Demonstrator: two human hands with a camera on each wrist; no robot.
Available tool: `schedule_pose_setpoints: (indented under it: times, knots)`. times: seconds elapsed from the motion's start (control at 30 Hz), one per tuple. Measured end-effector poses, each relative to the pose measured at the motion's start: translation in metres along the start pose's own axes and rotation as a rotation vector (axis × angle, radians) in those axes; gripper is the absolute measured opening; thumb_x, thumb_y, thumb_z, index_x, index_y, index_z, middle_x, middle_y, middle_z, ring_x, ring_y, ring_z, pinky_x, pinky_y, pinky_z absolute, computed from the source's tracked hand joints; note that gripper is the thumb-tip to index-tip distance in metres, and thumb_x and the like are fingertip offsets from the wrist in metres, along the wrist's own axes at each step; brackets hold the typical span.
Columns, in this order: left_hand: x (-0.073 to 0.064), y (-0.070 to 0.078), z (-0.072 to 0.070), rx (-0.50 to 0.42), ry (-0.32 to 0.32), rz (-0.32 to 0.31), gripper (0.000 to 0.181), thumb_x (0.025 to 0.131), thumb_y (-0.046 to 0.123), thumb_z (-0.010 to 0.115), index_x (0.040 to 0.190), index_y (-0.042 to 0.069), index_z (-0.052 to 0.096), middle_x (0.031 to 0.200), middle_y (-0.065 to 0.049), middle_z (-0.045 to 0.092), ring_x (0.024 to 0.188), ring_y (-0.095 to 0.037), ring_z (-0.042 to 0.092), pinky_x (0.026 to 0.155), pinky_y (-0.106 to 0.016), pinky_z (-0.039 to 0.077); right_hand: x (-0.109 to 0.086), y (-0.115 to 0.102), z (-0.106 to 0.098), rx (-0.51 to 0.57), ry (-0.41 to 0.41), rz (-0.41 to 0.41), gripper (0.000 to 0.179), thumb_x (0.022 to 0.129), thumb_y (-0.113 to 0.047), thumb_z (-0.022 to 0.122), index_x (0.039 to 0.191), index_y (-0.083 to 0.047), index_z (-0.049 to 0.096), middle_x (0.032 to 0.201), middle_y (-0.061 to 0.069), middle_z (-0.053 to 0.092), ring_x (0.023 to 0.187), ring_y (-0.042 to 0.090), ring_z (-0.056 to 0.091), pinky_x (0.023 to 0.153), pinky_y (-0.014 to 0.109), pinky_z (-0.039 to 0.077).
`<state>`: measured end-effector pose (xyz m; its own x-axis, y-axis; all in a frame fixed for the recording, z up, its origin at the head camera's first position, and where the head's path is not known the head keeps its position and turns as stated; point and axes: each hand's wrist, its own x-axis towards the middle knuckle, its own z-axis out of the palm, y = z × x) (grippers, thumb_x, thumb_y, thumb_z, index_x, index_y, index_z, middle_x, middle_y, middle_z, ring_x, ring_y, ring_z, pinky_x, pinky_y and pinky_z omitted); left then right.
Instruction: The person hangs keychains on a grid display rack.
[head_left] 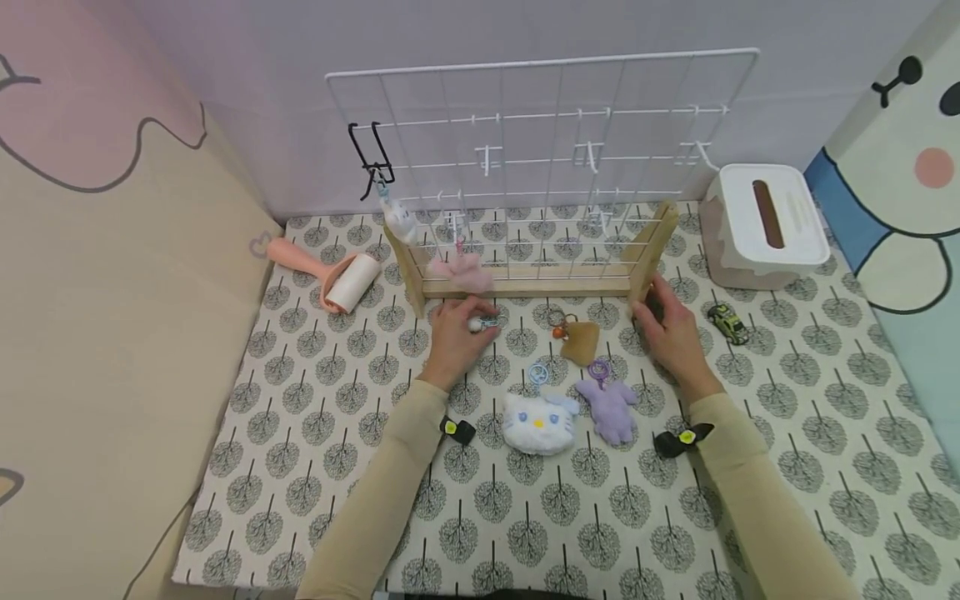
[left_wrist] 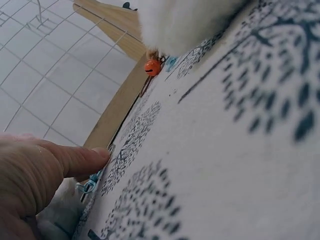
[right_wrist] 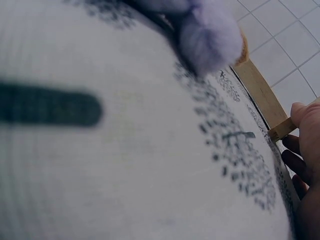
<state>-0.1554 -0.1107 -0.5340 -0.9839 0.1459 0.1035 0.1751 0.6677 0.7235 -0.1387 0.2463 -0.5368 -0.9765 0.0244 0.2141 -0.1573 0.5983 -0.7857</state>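
Note:
My left hand (head_left: 452, 336) rests low by the rack's left end, thumb and forefinger spread on either side of a small white plush keychain (head_left: 476, 323) with a teal strap. In the left wrist view that keychain (left_wrist: 62, 212) lies partly hidden under the hand, the thumb straight along the cloth. My right hand (head_left: 671, 333) pinches the right wooden foot of the white wire grid rack (head_left: 651, 250); the right wrist view shows the thumb over the foot's end (right_wrist: 281, 131) and fingers beneath. A white plush (head_left: 400, 220) and a pink plush (head_left: 462, 271) hang from the rack's hooks.
Between the arms lie a white cat-face plush (head_left: 538, 425), a purple plush (head_left: 612, 410) and a tan pouch keychain (head_left: 580, 343) with an orange bell (left_wrist: 152, 67). A lint roller (head_left: 352, 283) lies left, a toy car (head_left: 727, 323) and tissue box (head_left: 776, 217) right.

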Motion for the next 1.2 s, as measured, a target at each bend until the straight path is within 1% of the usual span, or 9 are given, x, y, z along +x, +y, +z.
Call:
schedule_pose_setpoints:
  times: [0.13,0.3,0.43,0.63,0.93,1.2]
  knots:
    - [0.0001,0.0013,0.0018,0.035,-0.001,-0.013,0.033,0.085,0.03,0.089,0.113,0.023,0.073,0.121,0.003,0.078,0.127,-0.028,0.056,0.128,-0.054,0.009,-0.0001,0.0006,0.0003,0.0,0.0,0.002,0.062,0.107,-0.018,0.064,0.163,-0.011,0.039,0.147,0.032,0.056,0.139,0.051,0.052,0.116,0.066,0.037]
    - [0.0002,0.0044,0.0031,0.066,0.015,0.003,0.034,0.085,0.032,0.09,0.112,0.021,0.073,0.118,0.0,0.079,0.123,-0.029,0.058,0.127,-0.054,0.012,-0.0005,0.0023,0.0003,0.001,0.001,0.002,0.062,0.107,-0.018,0.063,0.164,-0.012,0.038,0.147,0.033,0.056,0.138,0.051,0.052,0.116,0.066,0.037]
    - [0.0005,0.004,0.0049,0.072,0.018,0.011,0.032,0.085,0.031,0.09,0.111,0.021,0.074,0.116,0.0,0.08,0.124,-0.029,0.059,0.126,-0.053,0.013,-0.0009,0.0039,0.0001,0.0,0.002,-0.002,0.063,0.107,-0.02,0.063,0.164,-0.012,0.037,0.147,0.033,0.056,0.137,0.052,0.052,0.115,0.067,0.038]
    - [0.0013,0.0042,0.0045,0.041,0.027,0.044,0.027,0.086,0.027,0.089,0.108,0.02,0.074,0.112,0.0,0.08,0.12,-0.028,0.061,0.125,-0.053,0.014,-0.0001,0.0036,0.0006,-0.001,0.01,-0.008,0.062,0.107,-0.02,0.063,0.163,-0.011,0.038,0.145,0.034,0.057,0.137,0.052,0.053,0.115,0.067,0.037]
    - [-0.0004,0.0043,0.0028,0.017,0.024,0.053,0.025,0.087,0.024,0.089,0.106,0.019,0.075,0.11,0.0,0.081,0.116,-0.025,0.061,0.124,-0.052,0.015,-0.0001,0.0013,0.0008,-0.004,0.006,0.009,0.06,0.107,-0.02,0.063,0.162,-0.012,0.04,0.144,0.032,0.059,0.136,0.05,0.054,0.115,0.066,0.037]
    - [0.0002,0.0032,0.003,-0.003,0.048,0.087,0.02,0.087,0.022,0.088,0.102,0.016,0.076,0.104,0.0,0.081,0.11,-0.024,0.065,0.12,-0.052,0.02,0.0001,0.0023,0.0013,-0.006,0.017,-0.01,0.061,0.106,-0.017,0.064,0.162,-0.011,0.04,0.144,0.033,0.058,0.136,0.052,0.054,0.115,0.067,0.038]
